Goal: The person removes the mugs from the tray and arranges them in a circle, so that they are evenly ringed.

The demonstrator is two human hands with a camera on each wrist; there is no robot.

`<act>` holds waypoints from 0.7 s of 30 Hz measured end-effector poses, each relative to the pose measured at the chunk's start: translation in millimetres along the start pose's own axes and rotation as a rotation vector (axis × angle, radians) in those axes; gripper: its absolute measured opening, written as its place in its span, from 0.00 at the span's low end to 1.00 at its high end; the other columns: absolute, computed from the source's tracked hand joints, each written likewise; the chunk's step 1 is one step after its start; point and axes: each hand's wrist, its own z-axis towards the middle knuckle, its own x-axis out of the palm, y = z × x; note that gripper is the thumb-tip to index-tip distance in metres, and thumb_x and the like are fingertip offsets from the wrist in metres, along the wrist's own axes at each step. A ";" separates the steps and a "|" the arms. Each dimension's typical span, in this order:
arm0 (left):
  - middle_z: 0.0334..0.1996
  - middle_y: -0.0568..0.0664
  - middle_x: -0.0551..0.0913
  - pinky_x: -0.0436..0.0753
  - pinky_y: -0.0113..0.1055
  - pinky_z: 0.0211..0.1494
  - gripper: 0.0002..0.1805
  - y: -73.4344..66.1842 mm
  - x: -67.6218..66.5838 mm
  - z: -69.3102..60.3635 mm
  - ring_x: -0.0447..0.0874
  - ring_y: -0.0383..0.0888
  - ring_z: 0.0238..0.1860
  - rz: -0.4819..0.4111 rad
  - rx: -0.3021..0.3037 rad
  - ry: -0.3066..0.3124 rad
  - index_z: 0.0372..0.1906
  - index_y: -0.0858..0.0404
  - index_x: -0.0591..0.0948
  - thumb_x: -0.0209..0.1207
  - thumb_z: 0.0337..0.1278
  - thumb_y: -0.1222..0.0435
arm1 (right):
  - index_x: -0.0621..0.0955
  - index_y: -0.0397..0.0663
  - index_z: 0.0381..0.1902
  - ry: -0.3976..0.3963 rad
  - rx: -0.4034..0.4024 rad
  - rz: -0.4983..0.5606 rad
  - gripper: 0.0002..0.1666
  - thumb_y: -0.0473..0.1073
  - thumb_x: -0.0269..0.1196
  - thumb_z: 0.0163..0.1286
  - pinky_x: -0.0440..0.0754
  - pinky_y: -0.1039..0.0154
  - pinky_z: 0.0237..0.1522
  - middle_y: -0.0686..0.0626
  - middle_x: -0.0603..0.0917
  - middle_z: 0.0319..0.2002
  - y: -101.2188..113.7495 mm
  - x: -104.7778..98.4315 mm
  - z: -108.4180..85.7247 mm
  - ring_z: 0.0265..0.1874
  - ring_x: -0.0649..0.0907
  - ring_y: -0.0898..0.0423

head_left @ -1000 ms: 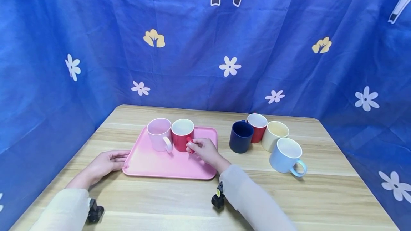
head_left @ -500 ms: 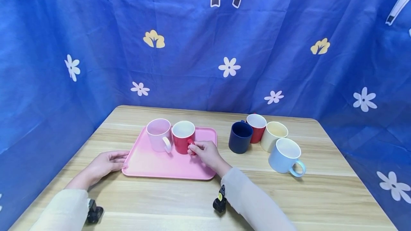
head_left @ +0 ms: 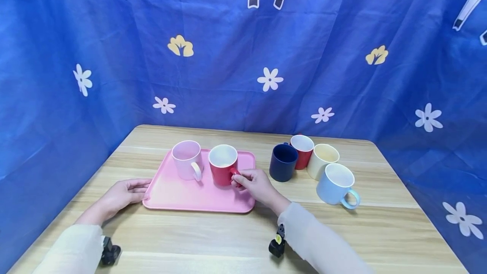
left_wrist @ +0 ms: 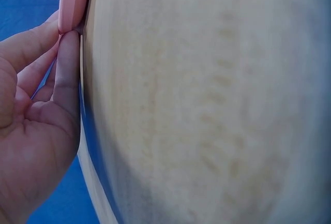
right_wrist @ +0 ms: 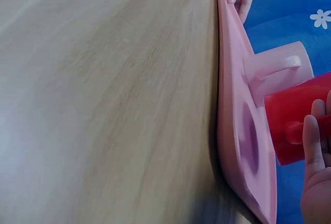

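Observation:
My right hand [head_left: 260, 188] pinches the handle of a red mug [head_left: 220, 176] with a white inside. In the right wrist view the red mug [right_wrist: 283, 115] is tilted and raised above the pink tray [right_wrist: 230, 146], its shadow on the tray's surface. A pale pink mug [head_left: 186, 167] stands on the tray to the left of it, apart from it. My left hand [head_left: 123, 197] pinches the tray's left edge near the front corner. Up close, the left wrist view has the fingers of this hand [left_wrist: 36, 115] against the tray rim [left_wrist: 74, 4].
To the right of the tray stand a dark blue mug [head_left: 283, 166], a second red mug [head_left: 303, 155], a cream mug [head_left: 318, 166] and a light blue mug [head_left: 332, 187], close together on the wooden table [head_left: 213, 240]. A blue patterned curtain [head_left: 220, 92] surrounds the back and sides.
My right hand has lifted the red mug and brought it to the right and nearer, opening a gap to the pale pink mug. The left hand and tray have stayed in place.

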 end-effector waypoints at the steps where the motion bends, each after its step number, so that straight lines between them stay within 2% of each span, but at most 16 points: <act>1: 0.52 0.73 0.76 0.80 0.26 0.46 0.35 0.2 -0.1 -0.1 0.80 0.30 0.42 0.003 0.003 0.002 0.62 0.86 0.61 0.63 0.56 0.70 | 0.83 0.28 0.43 0.009 0.001 -0.002 0.14 0.36 0.58 0.70 0.81 0.46 0.44 0.38 0.85 0.34 1.6 -2.8 -2.4 0.39 0.81 0.32; 5: 0.52 0.73 0.76 0.80 0.27 0.46 0.35 0.3 -0.2 0.0 0.80 0.30 0.42 0.001 0.005 0.003 0.62 0.86 0.62 0.63 0.55 0.71 | 0.83 0.29 0.44 0.029 0.003 0.009 0.15 0.38 0.58 0.70 0.83 0.50 0.43 0.41 0.86 0.34 6.3 -14.3 -13.2 0.39 0.82 0.35; 8: 0.52 0.72 0.76 0.80 0.26 0.46 0.35 0.4 -0.6 0.4 0.80 0.30 0.42 0.004 0.006 0.002 0.62 0.86 0.62 0.63 0.55 0.70 | 0.82 0.27 0.45 0.041 -0.017 0.021 0.14 0.36 0.59 0.69 0.83 0.47 0.40 0.40 0.86 0.33 6.9 -23.9 -21.1 0.37 0.83 0.35; 12: 0.51 0.72 0.77 0.79 0.26 0.45 0.35 1.6 -1.1 0.5 0.80 0.30 0.42 0.019 0.008 -0.006 0.62 0.86 0.62 0.64 0.56 0.70 | 0.80 0.24 0.45 0.066 -0.058 0.021 0.14 0.33 0.58 0.69 0.84 0.49 0.39 0.37 0.85 0.33 6.4 -38.0 -30.6 0.34 0.85 0.48; 15: 0.51 0.72 0.77 0.79 0.25 0.45 0.35 1.4 -1.4 -0.1 0.80 0.30 0.42 0.020 0.003 -0.016 0.62 0.85 0.63 0.64 0.55 0.69 | 0.80 0.23 0.46 0.085 -0.068 0.015 0.15 0.33 0.58 0.70 0.84 0.56 0.39 0.37 0.85 0.33 6.9 -48.7 -38.7 0.33 0.84 0.58; 21: 0.52 0.72 0.77 0.79 0.25 0.46 0.36 0.4 -1.8 -0.2 0.80 0.30 0.42 0.016 0.006 -0.007 0.62 0.85 0.62 0.64 0.55 0.69 | 0.79 0.22 0.46 0.117 -0.081 -0.011 0.16 0.34 0.57 0.70 0.84 0.57 0.39 0.36 0.85 0.33 6.2 -70.0 -56.8 0.33 0.84 0.59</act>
